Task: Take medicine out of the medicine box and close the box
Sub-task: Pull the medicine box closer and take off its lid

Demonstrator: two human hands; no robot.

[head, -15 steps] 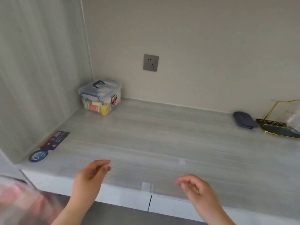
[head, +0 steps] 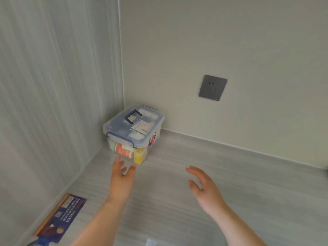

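A clear plastic medicine box (head: pixel 134 134) with a blue handle and blue side latches stands in the back left corner of the counter, its lid shut. Through its wall I see an orange-and-white bottle (head: pixel 122 149) and a yellow bottle (head: pixel 138 157). My left hand (head: pixel 122 178) is stretched out with fingers apart, its fingertips just short of the box's front wall; whether they touch it I cannot tell. My right hand (head: pixel 204 187) hovers open over the counter, to the right of the box and well apart from it. Both hands hold nothing.
The grey wood-grain counter (head: pixel 177 201) meets a panel wall on the left and a beige wall behind. A grey wall socket (head: pixel 212 87) sits above and right of the box. A dark blue leaflet (head: pixel 61 217) lies flat at the counter's front left.
Both hands have reached forward from the counter's front edge toward the box. The view has moved closer and turned left, so the box looks larger and the items at the right are out of view.
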